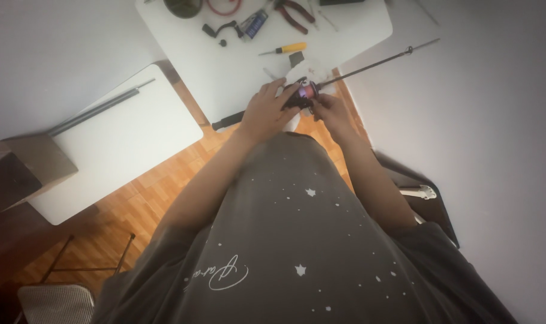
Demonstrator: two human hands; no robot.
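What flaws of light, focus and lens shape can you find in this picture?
Head view: dim, soft light, corners darkened; wide-lens bend curves the table edges; the whole frame is slightly soft, so the reel between the left hand and right hand lacks detail; no strong glare; faint shadows under the screwdriver and pliers.

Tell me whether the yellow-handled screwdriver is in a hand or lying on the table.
Lying on the table. The screwdriver rests flat, apart from both hands, which are at the fishing reel.
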